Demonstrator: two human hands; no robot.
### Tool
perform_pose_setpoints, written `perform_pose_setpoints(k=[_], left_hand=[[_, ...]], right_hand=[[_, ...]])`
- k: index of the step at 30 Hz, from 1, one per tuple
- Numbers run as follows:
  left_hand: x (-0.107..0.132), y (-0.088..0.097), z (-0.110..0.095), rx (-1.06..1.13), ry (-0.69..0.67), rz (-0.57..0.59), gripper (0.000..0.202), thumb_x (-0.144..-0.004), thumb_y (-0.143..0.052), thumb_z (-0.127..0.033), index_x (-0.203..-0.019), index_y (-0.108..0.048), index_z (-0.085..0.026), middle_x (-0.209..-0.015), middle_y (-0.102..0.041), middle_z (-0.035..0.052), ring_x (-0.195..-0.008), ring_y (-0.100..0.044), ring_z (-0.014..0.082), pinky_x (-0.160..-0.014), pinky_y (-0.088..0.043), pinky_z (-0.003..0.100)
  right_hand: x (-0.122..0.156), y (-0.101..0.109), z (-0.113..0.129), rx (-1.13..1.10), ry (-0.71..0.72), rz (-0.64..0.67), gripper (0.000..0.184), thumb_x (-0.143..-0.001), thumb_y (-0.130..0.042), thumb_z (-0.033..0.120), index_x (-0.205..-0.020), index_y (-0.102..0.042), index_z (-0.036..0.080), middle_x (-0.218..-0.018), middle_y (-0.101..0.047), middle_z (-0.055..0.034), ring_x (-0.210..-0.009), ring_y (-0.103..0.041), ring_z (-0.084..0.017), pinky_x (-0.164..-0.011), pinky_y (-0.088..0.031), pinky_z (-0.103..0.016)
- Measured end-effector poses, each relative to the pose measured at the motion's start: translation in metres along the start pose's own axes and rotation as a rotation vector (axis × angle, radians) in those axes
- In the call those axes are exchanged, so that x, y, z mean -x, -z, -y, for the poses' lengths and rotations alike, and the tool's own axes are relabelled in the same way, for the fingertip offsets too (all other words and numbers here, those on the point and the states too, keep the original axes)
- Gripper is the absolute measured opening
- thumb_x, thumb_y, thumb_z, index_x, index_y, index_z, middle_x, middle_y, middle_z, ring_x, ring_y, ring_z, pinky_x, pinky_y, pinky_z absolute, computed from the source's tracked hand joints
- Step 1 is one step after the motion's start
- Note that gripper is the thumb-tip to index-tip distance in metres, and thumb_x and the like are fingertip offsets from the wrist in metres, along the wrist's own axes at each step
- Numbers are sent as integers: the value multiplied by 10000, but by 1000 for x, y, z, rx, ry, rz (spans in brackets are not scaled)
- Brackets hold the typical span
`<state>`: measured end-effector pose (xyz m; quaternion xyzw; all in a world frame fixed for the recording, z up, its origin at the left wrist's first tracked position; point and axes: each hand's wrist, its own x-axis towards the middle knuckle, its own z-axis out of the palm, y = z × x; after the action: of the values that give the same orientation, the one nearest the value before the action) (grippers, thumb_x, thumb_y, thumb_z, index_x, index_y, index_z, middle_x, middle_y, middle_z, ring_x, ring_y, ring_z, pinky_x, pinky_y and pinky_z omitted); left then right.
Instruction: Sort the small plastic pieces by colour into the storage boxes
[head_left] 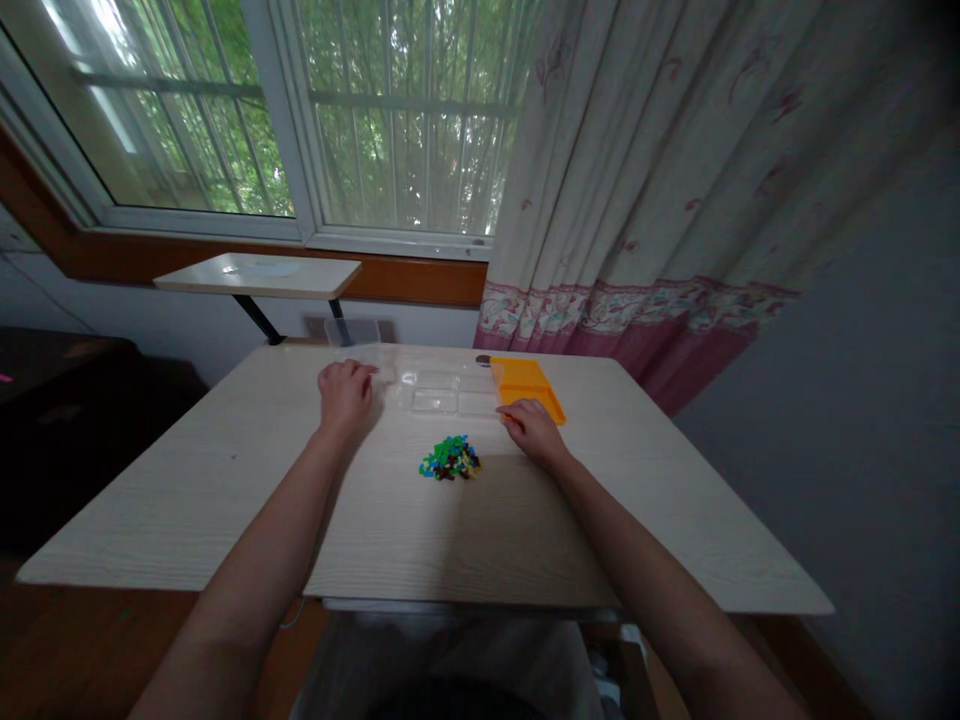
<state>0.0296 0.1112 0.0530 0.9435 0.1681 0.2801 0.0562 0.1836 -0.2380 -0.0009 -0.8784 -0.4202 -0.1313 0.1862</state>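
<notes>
A clear plastic tray with several compartments (434, 401) lies toward the back of the table. Just left of it, my left hand (347, 393) rests with loosely bent fingers, the foremost stretched toward the tray; no held object shows. At the tray's right end is an opened orange plastic case (525, 376). My right hand (534, 428) has its fingers closed at the near left corner of this case, close to the tray. A heap of small green, blue, brown and yellow pieces (451, 458) sits between my forearms, nearer to me and touched by neither hand.
The pale wooden table (225, 500) carries a raised shelf (259, 274) at the back left. Behind my left hand stands a clear plastic box (352, 333). A small dark round thing (483, 360) lies beside the orange case. A curtain (600, 200) hangs at the back right.
</notes>
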Motion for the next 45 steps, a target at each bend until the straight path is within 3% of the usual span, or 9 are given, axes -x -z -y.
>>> perform_pose_setpoints(k=[3, 9, 16, 23, 29, 32, 36, 40, 45], left_hand=[[4, -4, -11, -14, -160, 134, 337, -888, -442, -193, -1095, -702, -251, -1063, -637, 107, -1078, -516, 285, -984, -345, 470], [10, -15, -14, -5, -278, 306, 322, -847, -488, -206, -1069, -717, -252, -1054, -678, 96, -1038, -570, 275, -960, -388, 451], [13, -25, -20, 48, -337, 276, 346, -893, -440, -181, -1113, -690, -278, -1090, -670, 72, -1116, -558, 268, -1106, -235, 580], [15, -45, -37, 228, -401, 266, 414, -859, -448, -95, -1149, -694, -259, -1101, -672, 82, -1081, -574, 226, -1069, -366, 467], [15, -61, -47, 477, -487, 158, 409, -847, -458, -89, -1167, -683, -206, -1149, -645, 101, -1087, -575, 210, -999, -454, 388], [10, -55, -39, 478, -412, 43, 396, -855, -451, -96, -1157, -677, -220, -1216, -602, 89, -1152, -539, 217, -1025, -441, 394], [2, -45, -8, 240, -122, -96, 439, -841, -461, -81, -1238, -607, -196, -1329, -536, 96, -1271, -451, 252, -1107, -354, 429], [-2, -44, 20, 100, 5, -28, 533, -798, -471, -71, -1326, -518, -126, -1281, -578, 158, -1227, -494, 296, -1089, -348, 470], [2, -42, 12, -6, 18, 147, 435, -831, -464, -162, -1249, -584, -179, -1129, -661, 138, -1090, -585, 308, -1034, -368, 512]], right_hand=[[0, 1, 0, 4, 3, 3, 307, -955, -476, 275, -1186, -666, 206, -1067, -650, -84, -1016, -535, -220, -911, -407, -338], [-1, 1, 0, -1, 3, 7, 315, -950, -475, 275, -1188, -667, 203, -1058, -649, -84, -1000, -531, -225, -896, -402, -338], [4, 7, 5, 103, -82, -42, 302, -934, -494, 301, -1157, -684, 226, -1063, -653, -91, -1023, -524, -254, -885, -369, -379], [11, 18, -10, 168, -206, -54, 283, -882, -514, 260, -1062, -725, 203, -1007, -644, -109, -982, -525, -270, -868, -402, -371], [16, 25, -26, 185, -270, -36, 293, -868, -527, 224, -1086, -722, 220, -963, -636, -82, -967, -534, -244, -885, -403, -331], [17, 24, -31, 176, -273, -30, 295, -863, -536, 218, -1091, -722, 227, -975, -633, -73, -975, -535, -235, -892, -400, -318], [18, 21, -35, 158, -256, -38, 302, -864, -539, 222, -1106, -720, 237, -989, -633, -73, -971, -532, -233, -902, -396, -322], [19, 19, -38, 139, -250, -49, 296, -868, -542, 234, -1103, -722, 235, -973, -628, -76, -963, -531, -236, -901, -398, -331], [19, 19, -39, 126, -239, -53, 305, -863, -541, 224, -1110, -720, 229, -970, -624, -81, -955, -538, -240, -890, -406, -335]])
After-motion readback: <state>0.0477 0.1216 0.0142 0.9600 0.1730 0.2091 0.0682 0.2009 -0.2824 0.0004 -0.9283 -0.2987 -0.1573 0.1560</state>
